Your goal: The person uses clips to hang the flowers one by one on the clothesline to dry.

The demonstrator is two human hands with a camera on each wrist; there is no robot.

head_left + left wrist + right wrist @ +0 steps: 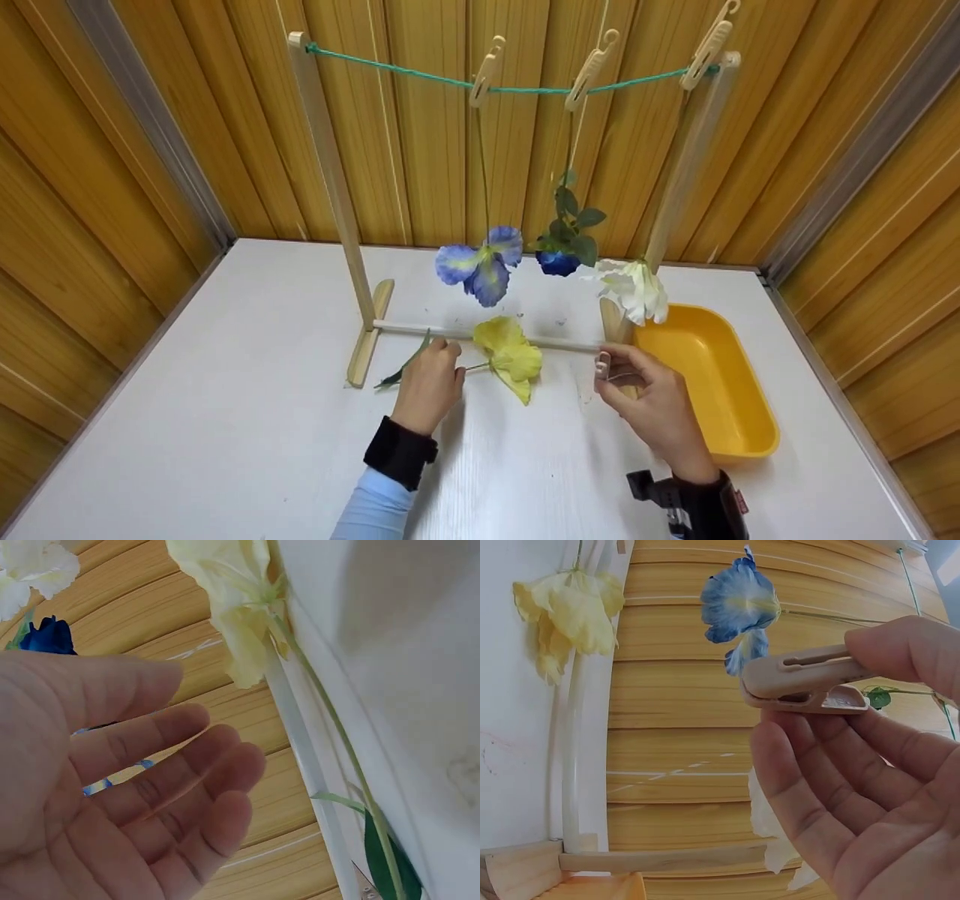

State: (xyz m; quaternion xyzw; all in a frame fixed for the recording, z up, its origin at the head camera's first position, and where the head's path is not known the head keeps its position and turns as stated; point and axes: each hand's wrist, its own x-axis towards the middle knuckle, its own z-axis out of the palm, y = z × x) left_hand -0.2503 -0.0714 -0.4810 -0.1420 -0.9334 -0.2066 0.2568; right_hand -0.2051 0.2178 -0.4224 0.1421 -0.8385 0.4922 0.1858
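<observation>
A yellow artificial flower (511,357) lies on the white table, its stem and green leaf (382,855) pointing left. Over that stem hovers my left hand (429,384); the left wrist view shows its fingers loosely bent, with a gap between them and the stem (330,705). My right hand (660,401) pinches a beige clothespin (802,681) between thumb and fingers, near the rack's right foot. From the green cord above hang a light-blue iris (487,266), a dark-blue rose (557,262) and a white flower (637,292), each upside down under a clothespin.
The wooden rack has a left post (330,180), a right post (694,157) and a low crossbar (562,344) behind the yellow flower. A yellow plastic basin (739,397) stands at the right, beside my right hand. Wood-patterned walls (427,165) enclose the table's back and sides.
</observation>
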